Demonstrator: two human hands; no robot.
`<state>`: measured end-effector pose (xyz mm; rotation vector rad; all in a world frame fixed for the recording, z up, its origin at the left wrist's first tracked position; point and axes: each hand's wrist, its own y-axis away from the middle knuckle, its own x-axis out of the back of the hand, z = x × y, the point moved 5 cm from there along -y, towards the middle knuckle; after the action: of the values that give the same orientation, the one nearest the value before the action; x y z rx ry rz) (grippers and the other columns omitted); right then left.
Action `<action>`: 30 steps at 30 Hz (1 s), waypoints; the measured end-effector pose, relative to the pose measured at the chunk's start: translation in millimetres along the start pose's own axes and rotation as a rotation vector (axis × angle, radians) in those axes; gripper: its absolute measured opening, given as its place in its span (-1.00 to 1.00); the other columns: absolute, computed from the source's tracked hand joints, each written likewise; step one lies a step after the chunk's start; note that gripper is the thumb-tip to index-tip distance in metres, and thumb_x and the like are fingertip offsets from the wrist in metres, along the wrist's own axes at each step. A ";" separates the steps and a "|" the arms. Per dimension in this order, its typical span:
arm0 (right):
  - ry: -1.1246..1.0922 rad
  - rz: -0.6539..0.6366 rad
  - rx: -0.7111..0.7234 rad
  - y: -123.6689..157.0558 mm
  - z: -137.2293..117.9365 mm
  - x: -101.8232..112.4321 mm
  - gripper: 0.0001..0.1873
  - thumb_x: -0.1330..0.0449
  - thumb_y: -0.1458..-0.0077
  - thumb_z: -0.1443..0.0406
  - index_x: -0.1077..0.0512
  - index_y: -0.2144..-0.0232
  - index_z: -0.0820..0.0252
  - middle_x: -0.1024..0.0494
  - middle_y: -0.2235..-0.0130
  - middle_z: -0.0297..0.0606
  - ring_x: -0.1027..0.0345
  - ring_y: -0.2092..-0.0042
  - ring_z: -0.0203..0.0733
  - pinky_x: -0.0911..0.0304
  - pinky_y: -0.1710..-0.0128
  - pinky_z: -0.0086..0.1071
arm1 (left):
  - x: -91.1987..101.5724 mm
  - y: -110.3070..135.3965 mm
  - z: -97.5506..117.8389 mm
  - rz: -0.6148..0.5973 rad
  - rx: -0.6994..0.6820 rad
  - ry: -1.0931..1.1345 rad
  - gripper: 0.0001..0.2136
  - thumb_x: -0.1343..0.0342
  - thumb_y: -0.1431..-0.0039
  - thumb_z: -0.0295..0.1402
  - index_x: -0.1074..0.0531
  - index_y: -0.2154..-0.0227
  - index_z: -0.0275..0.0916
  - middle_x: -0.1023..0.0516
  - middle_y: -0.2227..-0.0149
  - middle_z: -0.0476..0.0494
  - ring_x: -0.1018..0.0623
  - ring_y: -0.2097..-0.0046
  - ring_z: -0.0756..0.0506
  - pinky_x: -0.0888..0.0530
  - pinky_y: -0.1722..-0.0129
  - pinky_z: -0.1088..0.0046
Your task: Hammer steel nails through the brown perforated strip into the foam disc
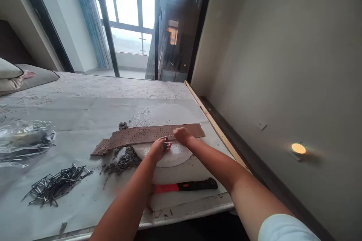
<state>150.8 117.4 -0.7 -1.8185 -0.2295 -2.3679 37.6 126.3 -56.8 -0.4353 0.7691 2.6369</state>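
My left hand is curled around small, dark, shiny pieces that look like nails, just in front of a brown perforated strip. My right hand is closed, fingertips down on the strip's right part; whatever it pinches is hidden. Rows of small holes run along the strip, which lies across a white round foam-like disc. Grey crumbly bits are heaped beside the disc. Below my hands lies a hammer with a red and black handle, its head hidden behind my left forearm. A pile of nails is at the left.
A clear plastic bag with contents lies at the left on the covered bed-like surface. Wooden edging runs along its right side, near a wall with a lit lamp. Cushions sit at the far left; glass doors stand beyond.
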 end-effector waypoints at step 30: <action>-0.184 0.013 -0.087 5.2 8.8 8.7 -0.73 0.00 -0.06 0.52 -0.33 0.16 0.44 -0.51 0.25 0.14 -0.46 0.18 -0.07 -0.31 0.24 -0.35 | 1.4 1.1 -3.5 -0.002 0.009 0.052 -0.73 0.03 -0.14 -0.45 -0.25 0.07 -0.30 -0.46 0.48 -0.12 -0.47 0.53 0.05 -0.40 0.53 0.60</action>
<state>158.0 114.1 10.2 -2.0727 -0.1364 -2.2355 36.5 123.8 -59.7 -0.5043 0.7956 2.6289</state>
